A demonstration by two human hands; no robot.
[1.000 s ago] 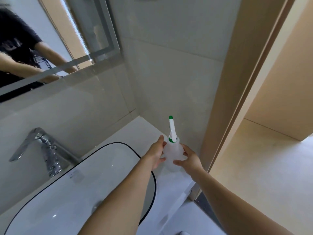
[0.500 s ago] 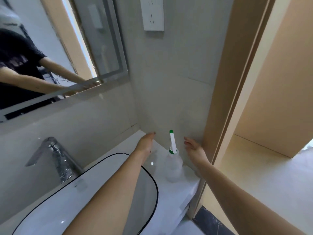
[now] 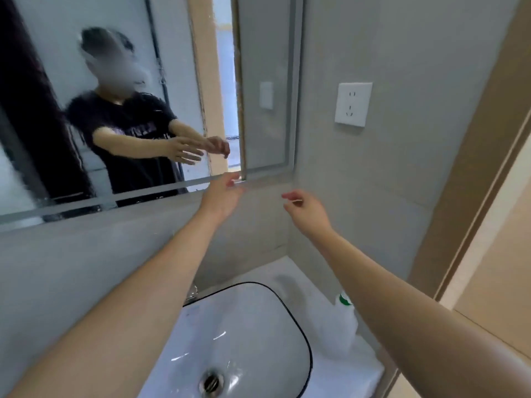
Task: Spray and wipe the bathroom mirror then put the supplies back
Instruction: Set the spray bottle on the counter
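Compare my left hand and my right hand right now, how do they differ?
The left hand is raised higher, reaching the mirror's lower edge, while the right hand hangs lower in front of the tiled wall. The left hand's fingers are extended; the right hand's are loosely curled. Both are empty, and the spray bottle stands on the counter below.

I can read no text from here. The dark shirt (image 3: 126, 130) reflected in the mirror (image 3: 86, 67) carries a pale print, too blurred to make out. A small sticker (image 3: 189, 307) on the basin's (image 3: 287, 305) back rim is equally illegible.
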